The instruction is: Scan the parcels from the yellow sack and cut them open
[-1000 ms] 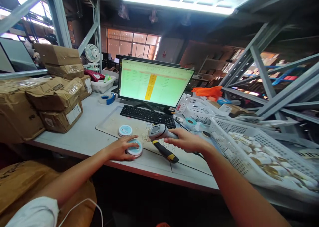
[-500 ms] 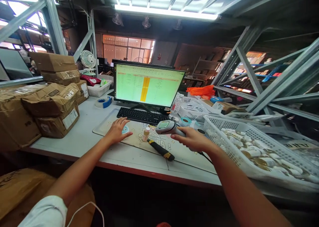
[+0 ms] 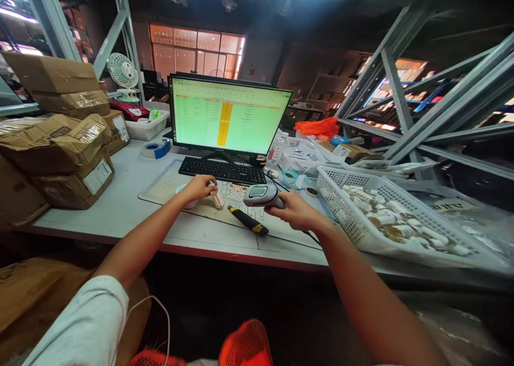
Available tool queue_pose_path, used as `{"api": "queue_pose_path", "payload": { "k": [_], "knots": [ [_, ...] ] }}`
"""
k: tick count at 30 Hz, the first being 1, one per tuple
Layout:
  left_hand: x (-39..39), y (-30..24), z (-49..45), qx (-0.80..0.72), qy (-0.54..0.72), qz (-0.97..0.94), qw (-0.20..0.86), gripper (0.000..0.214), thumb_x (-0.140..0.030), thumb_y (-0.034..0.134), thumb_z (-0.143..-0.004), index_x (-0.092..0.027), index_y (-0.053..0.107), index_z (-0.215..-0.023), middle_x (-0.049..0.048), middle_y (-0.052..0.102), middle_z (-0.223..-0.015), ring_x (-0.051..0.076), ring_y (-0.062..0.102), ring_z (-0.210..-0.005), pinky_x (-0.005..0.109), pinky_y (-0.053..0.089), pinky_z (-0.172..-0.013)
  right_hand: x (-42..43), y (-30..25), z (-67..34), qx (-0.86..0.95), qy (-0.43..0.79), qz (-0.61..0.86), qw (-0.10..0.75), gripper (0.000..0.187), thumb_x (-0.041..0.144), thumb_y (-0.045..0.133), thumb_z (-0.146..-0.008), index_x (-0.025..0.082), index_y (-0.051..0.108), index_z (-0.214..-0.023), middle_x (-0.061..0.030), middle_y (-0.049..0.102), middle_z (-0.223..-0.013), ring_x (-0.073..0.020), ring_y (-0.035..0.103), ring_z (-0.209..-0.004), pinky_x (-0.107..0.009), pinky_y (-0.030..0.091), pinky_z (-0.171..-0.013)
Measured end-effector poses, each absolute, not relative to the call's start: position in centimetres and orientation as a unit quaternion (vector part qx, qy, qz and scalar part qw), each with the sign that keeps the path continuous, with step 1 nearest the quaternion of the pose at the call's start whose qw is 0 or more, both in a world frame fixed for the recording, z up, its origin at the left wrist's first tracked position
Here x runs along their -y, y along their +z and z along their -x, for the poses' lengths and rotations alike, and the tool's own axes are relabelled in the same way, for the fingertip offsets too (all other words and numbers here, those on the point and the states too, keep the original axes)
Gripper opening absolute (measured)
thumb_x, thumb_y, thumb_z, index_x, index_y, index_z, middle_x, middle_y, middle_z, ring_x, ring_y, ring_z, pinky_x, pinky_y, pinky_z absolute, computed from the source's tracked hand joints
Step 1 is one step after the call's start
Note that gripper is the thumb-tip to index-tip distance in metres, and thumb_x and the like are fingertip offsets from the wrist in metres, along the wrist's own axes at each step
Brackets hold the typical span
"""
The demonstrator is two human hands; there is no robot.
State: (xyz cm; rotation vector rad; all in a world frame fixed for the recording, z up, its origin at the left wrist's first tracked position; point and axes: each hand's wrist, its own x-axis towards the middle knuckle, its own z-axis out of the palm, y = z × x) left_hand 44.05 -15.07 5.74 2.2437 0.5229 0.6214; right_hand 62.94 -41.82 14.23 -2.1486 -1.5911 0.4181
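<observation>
My left hand (image 3: 201, 188) is closed around the top of a small bottle (image 3: 217, 200), which leans a little over the desk mat (image 3: 160, 187). Under the wrist, partly hidden, lies a round light-blue item (image 3: 188, 203). My right hand (image 3: 295, 211) grips a grey barcode scanner (image 3: 263, 196) by its handle, held above the mat with its head pointing left. Between the two hands rests a black and yellow utility knife (image 3: 249, 221). Just behind them is a black keyboard (image 3: 217, 169), below a monitor (image 3: 228, 114) showing a spreadsheet.
At the right stands a white basket (image 3: 353, 232) holding many small white and brown items. Cardboard boxes (image 3: 76, 178) are piled at the left. Blue tape (image 3: 156, 149) lies left of the keyboard. A drink bottle (image 3: 276, 149) and a tape roll (image 3: 289, 176) sit right of the monitor.
My left hand has moved right from the round light-blue item and closed on the small bottle, which now tilts. My right hand still holds the scanner. The camera view has tipped downward.
</observation>
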Motion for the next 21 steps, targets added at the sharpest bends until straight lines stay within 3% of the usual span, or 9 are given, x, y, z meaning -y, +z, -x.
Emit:
{"api": "queue_pose_path", "payload": {
  "k": [5,11,21],
  "knots": [
    [14.7,5.8,-42.8,-0.261,0.238,-0.830,0.433,0.015,-0.028,0.061,-0.097,-0.014,0.067,-0.098,0.0050,0.072,-0.068,0.018,0.073,-0.063,0.027,0.059,-0.060,40.4,12.6,-62.8,0.607,0.142,0.753,0.209,0.029,0.040,0.068,-0.082,0.018,0.078,-0.098,-0.0051,0.074,-0.089,-0.0222,0.064,-0.079,-0.030,0.046,-0.067],
    [15.4,6.9,-42.2,-0.315,0.229,-0.830,0.399,0.028,-0.039,0.067,-0.096,-0.014,0.067,-0.084,0.0037,0.069,-0.061,0.016,0.068,-0.050,0.022,0.049,-0.050,38.9,12.1,-61.6,0.636,0.123,0.738,0.189,0.023,0.034,0.067,-0.083,0.017,0.078,-0.096,-0.0057,0.076,-0.087,-0.0232,0.066,-0.080,-0.030,0.046,-0.070],
    [15.5,7.2,-42.8,-0.322,0.220,-0.867,0.309,0.035,-0.047,0.064,-0.097,-0.015,0.073,-0.086,0.0021,0.071,-0.063,0.015,0.067,-0.050,0.024,0.048,-0.057,38.6,11.6,-61.3,0.668,0.108,0.715,0.175,0.017,0.028,0.064,-0.086,0.017,0.076,-0.094,-0.0045,0.076,-0.087,-0.0214,0.067,-0.079,-0.028,0.043,-0.068]
  ]
}}
